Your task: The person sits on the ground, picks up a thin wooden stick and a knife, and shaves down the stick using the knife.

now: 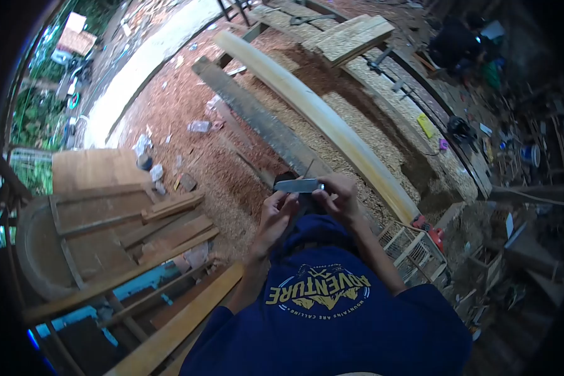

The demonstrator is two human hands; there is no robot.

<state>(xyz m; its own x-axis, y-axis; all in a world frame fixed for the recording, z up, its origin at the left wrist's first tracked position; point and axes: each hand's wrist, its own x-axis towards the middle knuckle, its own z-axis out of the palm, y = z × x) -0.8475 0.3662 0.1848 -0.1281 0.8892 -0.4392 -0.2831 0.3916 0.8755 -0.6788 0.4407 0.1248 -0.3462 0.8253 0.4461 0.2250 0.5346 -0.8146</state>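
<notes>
In front of the dark blue shirt, both hands hold a small flat grey metal blade [296,185] lying roughly level. The fingertips of my left hand [278,210] pinch its lower edge near the left end. My right hand [337,193] is closed on its right end, where a short bright metal part shows. Beyond the blade lies a weathered grey beam [257,113], and right of that a long, pale, curved piece of wood [323,122]. What lies beneath the hands is dark and hard to make out.
Stacked boards [355,39] lie at the top. A wire crate [413,250] and a red tool [435,235] sit at the right. Planks and a wooden panel [97,170] fill the left. A person [455,44] crouches at the upper right. Shavings cover the ground.
</notes>
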